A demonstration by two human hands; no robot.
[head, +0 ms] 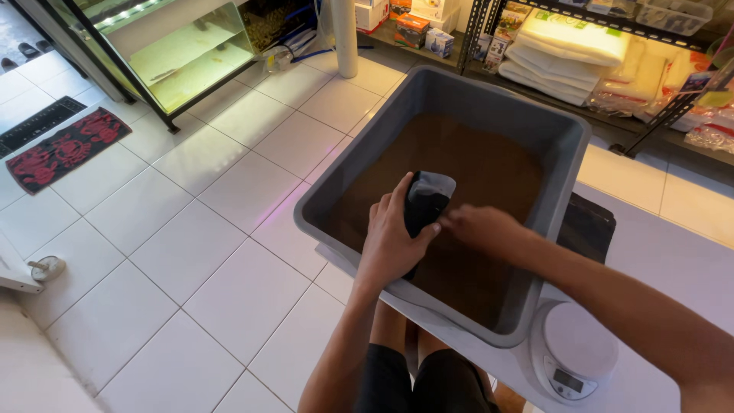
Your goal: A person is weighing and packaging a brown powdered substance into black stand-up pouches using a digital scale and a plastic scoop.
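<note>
I see my left hand (391,239) wrapped around a small dark pouch (425,205), held over the brown granules in the grey tub (428,92). My right hand (478,228) pinches the pouch's edge (fingers blurred). A white scale (572,353) sits on the counter (673,260) beside the tub.

Matt grey plastic tub (562,138), fine brown grainy fill (482,164), glossy white floor tiles (191,260), smooth white plastic scale (573,356)
</note>
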